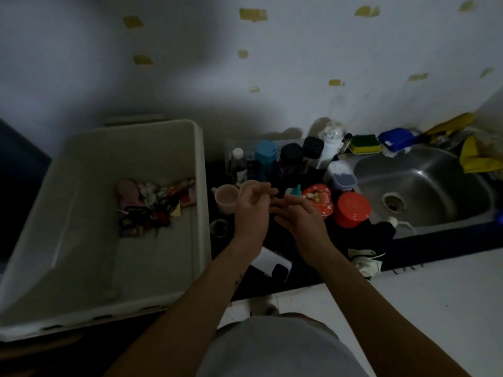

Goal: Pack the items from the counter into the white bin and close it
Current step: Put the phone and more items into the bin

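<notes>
- The white bin (198, 186) is a deep rectangular tub of smooth plastic with rounded corners. It stands open at the left end of the black counter (435, 240).
- A small heap of bits (152, 205) lies against its right inner wall: pink and red pieces and something like black-handled scissors, all too blurred to name.
- Just right of the bin, a matte pink cup (227, 198) stands upright, with a dark glass jar (219, 227) in front of it.
- The left hand (253, 210) hovers beside the cup, fingers loosely curved and holding nothing.
- The right hand (299, 216) floats next to it, fingers stretched flat and empty, their tips close to the left palm.
- Both hands are well right of the bin's rim.
- Behind the right fingers stand a small teal-capped bottle (294, 191), a glossy red heart-shaped tin (318, 198) and a round red-lidded tub (352, 209).
- Further back stand a blue-capped bottle (265, 156) and two black-capped bottles (291, 156).
- A brushed steel sink (424, 186) lies at the right.
</notes>
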Action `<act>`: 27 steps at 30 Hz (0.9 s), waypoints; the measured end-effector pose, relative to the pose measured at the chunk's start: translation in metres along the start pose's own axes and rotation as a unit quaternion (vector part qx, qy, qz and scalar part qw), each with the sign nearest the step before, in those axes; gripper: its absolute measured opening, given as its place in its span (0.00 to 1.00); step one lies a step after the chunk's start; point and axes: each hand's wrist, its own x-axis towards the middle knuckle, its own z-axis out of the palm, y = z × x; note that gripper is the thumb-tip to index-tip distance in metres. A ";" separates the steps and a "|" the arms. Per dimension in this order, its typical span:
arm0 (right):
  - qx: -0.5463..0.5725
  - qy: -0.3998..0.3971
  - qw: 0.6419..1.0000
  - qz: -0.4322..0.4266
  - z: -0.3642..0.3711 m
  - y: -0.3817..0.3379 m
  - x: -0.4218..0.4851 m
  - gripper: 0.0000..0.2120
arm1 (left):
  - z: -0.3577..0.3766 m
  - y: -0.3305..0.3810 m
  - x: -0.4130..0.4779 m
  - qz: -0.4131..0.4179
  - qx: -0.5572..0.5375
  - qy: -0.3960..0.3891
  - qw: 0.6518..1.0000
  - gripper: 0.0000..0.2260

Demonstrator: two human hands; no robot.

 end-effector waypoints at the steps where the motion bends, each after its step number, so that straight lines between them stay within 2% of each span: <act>1: -0.006 0.011 1.000 0.011 -0.009 0.006 0.001 0.12 | 0.001 -0.013 -0.003 -0.002 0.018 0.001 1.000 0.10; 7: -0.069 0.051 0.991 0.100 -0.047 0.048 0.007 0.11 | -0.015 -0.085 -0.007 -0.069 0.120 0.052 0.989 0.10; 13: -0.105 0.077 0.978 0.164 -0.072 0.081 0.017 0.11 | -0.039 -0.116 0.008 -0.136 0.227 0.087 0.960 0.12; 19: -0.195 0.079 0.963 0.166 -0.087 0.104 0.021 0.13 | -0.048 -0.131 0.012 -0.167 0.268 0.051 0.948 0.17; 27: -0.240 0.093 0.948 0.188 -0.098 0.119 0.021 0.14 | -0.045 -0.146 0.007 -0.197 0.254 0.045 0.946 0.23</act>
